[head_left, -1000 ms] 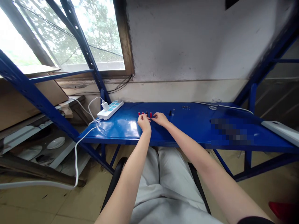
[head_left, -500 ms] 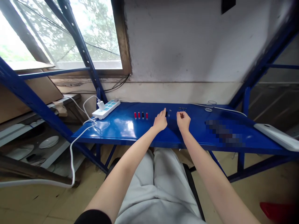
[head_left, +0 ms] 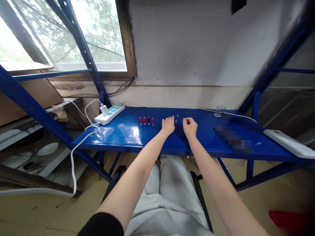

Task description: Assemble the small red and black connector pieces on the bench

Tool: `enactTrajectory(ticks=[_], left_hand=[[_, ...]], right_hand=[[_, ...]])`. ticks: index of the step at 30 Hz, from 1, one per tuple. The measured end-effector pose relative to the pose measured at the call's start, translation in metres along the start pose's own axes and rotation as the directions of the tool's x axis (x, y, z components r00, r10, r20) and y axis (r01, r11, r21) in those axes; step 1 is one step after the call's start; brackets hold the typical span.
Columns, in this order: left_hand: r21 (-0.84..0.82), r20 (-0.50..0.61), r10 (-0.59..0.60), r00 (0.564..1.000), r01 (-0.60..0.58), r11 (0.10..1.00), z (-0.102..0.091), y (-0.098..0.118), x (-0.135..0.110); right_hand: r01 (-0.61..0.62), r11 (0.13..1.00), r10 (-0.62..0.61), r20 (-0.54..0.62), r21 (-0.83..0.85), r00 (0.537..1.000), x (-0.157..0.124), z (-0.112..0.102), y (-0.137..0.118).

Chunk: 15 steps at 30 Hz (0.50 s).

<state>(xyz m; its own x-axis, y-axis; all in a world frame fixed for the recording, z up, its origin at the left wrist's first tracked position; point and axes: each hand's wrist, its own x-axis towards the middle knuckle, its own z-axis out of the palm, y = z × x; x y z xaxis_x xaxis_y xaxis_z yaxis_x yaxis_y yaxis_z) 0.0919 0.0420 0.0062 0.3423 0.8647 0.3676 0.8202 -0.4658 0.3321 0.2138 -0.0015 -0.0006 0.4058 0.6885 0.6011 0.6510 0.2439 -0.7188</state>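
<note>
Resting on the blue desk (head_left: 128, 132), both hands are seen near its middle, side by side and slightly apart. The left hand (head_left: 168, 125) lies palm down with its fingers curled loosely; nothing can be made out in its grasp, and whether a small part is pinched beneath it cannot be told. The right hand (head_left: 189, 126) is clenched into a loose fist, and a small dark-red piece (head_left: 188, 121) is glimpsed between its fingers, though it is too small to be identified.

A row of four small upright pieces (head_left: 146, 121), three red and one black, is set just to the left of the left hand. A tiny pale part (head_left: 177, 116) is seen between the two hands, a little further back. A short row of small dark parts (head_left: 190, 114) is placed behind the right hand, near the back edge of the desk.

At the left rear corner a white power strip (head_left: 109, 114) is laid, with a white plug and a white cable (head_left: 73, 164) trailing down to the floor. A clear glass (head_left: 219, 110) is stood toward the right rear, and a white flat object (head_left: 287, 143) is laid at the far right. A blurred patch is seen on the desk to the right of the hands.
</note>
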Motion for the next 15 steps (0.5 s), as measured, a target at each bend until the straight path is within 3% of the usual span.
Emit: enactTrajectory(ticks=[4, 8, 12, 15], left_hand=[[0.083, -0.078, 0.054, 0.996, -0.047, 0.995, -0.007, -0.001, -0.004], [0.08, -0.093, 0.014, 0.996, -0.006, 0.997, -0.018, -0.009, -0.009], [-0.053, -0.137, -0.074, 0.988, 0.067, 0.996, -0.027, -0.02, -0.02], [-0.242, -0.199, -0.139, 0.97, 0.089, 0.966, -0.032, -0.027, -0.034]], right_hand=[[0.065, 0.979, -0.039, 0.139, -0.192, 0.99, 0.0, 0.003, 0.001], [0.2, 0.885, -0.054, 0.333, -0.42, 0.941, -0.002, 0.01, 0.0], [0.286, 0.804, -0.002, 0.479, -0.521, 0.878, -0.005, 0.017, 0.0], [0.305, 0.781, 0.058, 0.549, -0.546, 0.834, -0.004, 0.02, -0.001]])
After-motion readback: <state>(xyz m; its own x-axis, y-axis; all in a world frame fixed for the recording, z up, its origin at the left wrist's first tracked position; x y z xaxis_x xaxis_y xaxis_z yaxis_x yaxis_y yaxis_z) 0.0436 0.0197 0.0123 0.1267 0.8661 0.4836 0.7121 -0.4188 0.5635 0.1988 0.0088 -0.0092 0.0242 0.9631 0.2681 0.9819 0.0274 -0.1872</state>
